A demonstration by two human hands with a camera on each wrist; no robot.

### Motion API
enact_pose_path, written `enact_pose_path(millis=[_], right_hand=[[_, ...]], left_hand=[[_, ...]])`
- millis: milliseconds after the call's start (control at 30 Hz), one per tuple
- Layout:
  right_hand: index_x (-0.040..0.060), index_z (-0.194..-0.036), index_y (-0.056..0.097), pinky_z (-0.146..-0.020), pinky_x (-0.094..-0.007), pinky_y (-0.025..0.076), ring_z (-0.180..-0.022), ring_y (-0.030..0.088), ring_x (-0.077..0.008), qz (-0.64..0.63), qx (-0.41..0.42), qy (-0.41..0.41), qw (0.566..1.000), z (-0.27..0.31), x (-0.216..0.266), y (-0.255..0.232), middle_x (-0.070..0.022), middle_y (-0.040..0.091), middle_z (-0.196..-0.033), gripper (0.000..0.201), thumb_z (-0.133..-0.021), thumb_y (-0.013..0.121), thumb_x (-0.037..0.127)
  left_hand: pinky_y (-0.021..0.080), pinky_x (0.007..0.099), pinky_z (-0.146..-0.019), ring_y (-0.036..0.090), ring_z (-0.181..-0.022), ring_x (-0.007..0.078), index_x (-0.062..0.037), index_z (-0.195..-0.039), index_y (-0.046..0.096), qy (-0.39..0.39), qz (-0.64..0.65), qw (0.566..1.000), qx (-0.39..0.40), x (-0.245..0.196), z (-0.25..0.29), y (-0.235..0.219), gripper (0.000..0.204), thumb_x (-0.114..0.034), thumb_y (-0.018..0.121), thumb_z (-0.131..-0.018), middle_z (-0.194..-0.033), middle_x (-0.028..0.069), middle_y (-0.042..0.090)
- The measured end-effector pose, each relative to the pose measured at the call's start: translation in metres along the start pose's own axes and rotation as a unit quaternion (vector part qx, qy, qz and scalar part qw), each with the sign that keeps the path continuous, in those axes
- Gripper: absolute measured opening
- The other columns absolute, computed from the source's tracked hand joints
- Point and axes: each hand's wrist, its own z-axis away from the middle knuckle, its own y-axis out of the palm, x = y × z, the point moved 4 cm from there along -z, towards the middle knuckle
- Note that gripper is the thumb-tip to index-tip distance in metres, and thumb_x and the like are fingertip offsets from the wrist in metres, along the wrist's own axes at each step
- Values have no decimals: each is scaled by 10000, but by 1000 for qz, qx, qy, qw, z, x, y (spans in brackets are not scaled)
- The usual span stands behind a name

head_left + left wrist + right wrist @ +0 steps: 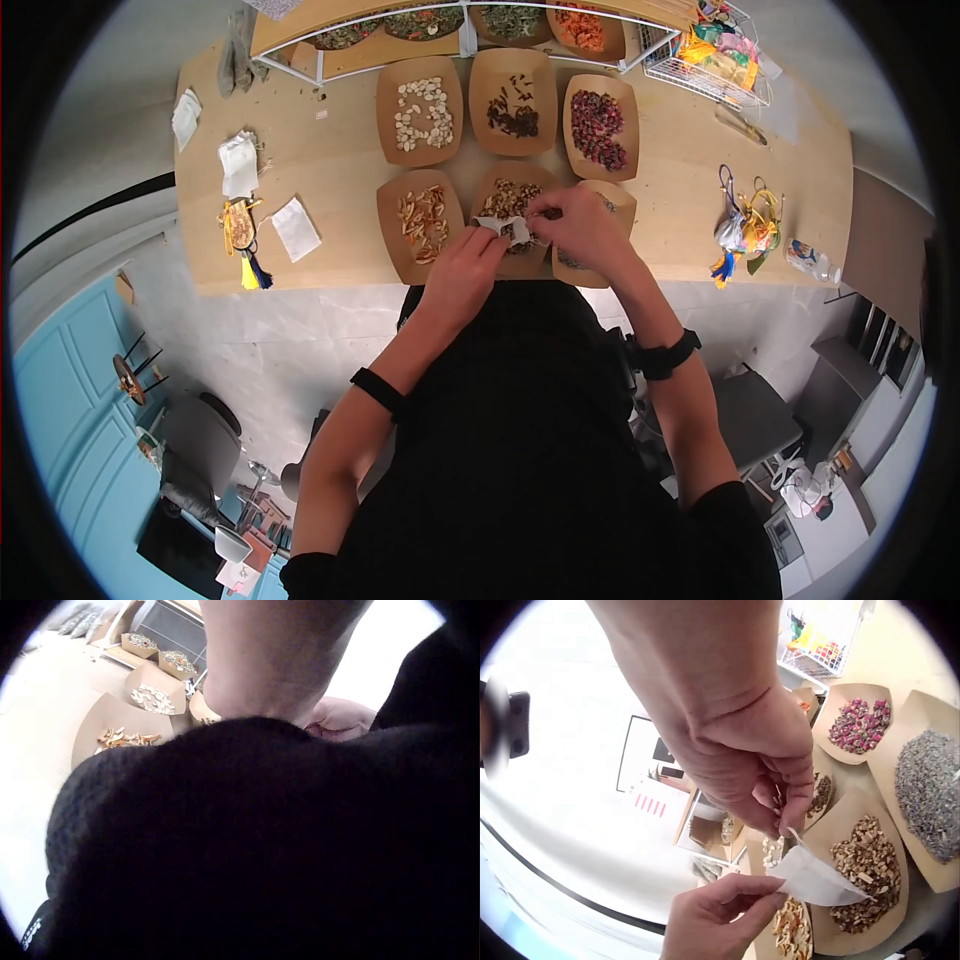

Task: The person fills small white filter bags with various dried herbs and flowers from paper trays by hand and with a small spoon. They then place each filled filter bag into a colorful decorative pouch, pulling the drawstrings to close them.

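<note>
A small white cloth pouch (815, 877) is held over the middle front tray (894, 900), which holds chopped brown dried pieces (866, 862). My left hand (463, 272) pinches one side of the pouch between thumb and fingers. My right hand (585, 232) has its fingers curled, with thumb and fingertips pinched at the pouch's upper corner. A few small bits show between the curled right fingers in the right wrist view. The left wrist view is mostly blocked by dark cloth, and the left fingertips are hidden there.
Around the hands stand trays of pale slices (425, 112), dark cloves (515, 120), rosebuds (600, 130), orange-brown strips (422, 222) and lavender (930, 791). Flat white pouches (296, 229) and tasselled sachets (745, 225) lie at the sides. Behind are a shelf (468, 40) and wire basket (705, 75).
</note>
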Motion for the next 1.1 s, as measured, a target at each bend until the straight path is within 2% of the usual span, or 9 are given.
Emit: enact_pose_path(millis=[133,200,333,400,533,600,700,1000,1100], right_hand=[[-16,-910,721,-746,-387,531,-767,679,-343,44,-9,-75,996,1,1,13,-207,682,-800,210,-776,634,120],[-24,-951,716,-672,-331,523,-665,672,-225,78,14,-78,994,-3,1,19,-169,687,-745,243,-808,640,157],[-33,-960,711,-678,-338,525,-673,678,-240,70,22,-61,995,-1,7,23,-180,688,-753,258,-814,629,164],[-18,-900,724,-778,-406,526,-811,678,-349,52,20,-5,998,-1,10,22,-225,681,-839,218,-813,587,129],[-19,-946,712,-774,-412,527,-793,674,-357,45,-19,-50,998,-3,2,23,-232,677,-844,242,-838,550,125],[-78,-1075,642,-711,-317,543,-780,718,-231,17,-5,-38,999,0,2,21,-189,696,-909,263,-908,493,59],[-79,-1108,621,-711,-312,546,-795,720,-233,-56,25,-5,998,8,4,17,-178,688,-985,272,-936,465,62],[-85,-1101,615,-721,-370,551,-751,704,-304,-122,11,-39,992,16,-8,20,-214,691,-915,287,-903,506,92],[-60,-1137,608,-799,-383,534,-861,675,-320,3,-37,-43,998,30,4,2,-187,677,-989,323,-867,603,116]], left_hand=[[524,381,-765,605,-885,283,-11,-990,646,-2,1,1000,3,0,1,0,229,25,654,-764,-932,105,595],[524,377,-759,603,-879,279,-6,-979,646,-3,-3,1000,4,0,0,1,224,26,652,-758,-921,103,594],[525,357,-737,589,-849,264,-11,-941,617,18,-12,1000,-16,-2,2,1,223,0,586,-720,-906,98,571],[525,360,-738,588,-848,263,-10,-938,614,16,-10,1000,-4,-1,2,2,219,-1,588,-721,-908,98,571],[524,360,-737,588,-849,263,-7,-944,612,21,-10,1000,-12,-1,3,1,223,-3,589,-722,-911,98,570],[524,360,-738,587,-849,263,-6,-949,612,20,-10,1000,-8,-1,3,1,228,-6,591,-722,-914,98,570],[524,360,-737,588,-851,263,-7,-948,614,21,-10,1000,-8,-1,2,1,228,-9,592,-721,-913,98,569],[522,362,-745,591,-862,268,-12,-961,621,20,-3,1000,4,-3,3,3,239,-12,592,-724,-914,96,573],[521,377,-744,603,-863,280,-8,-966,646,7,2,1000,-10,-7,2,-5,193,14,653,-774,-922,106,594]])
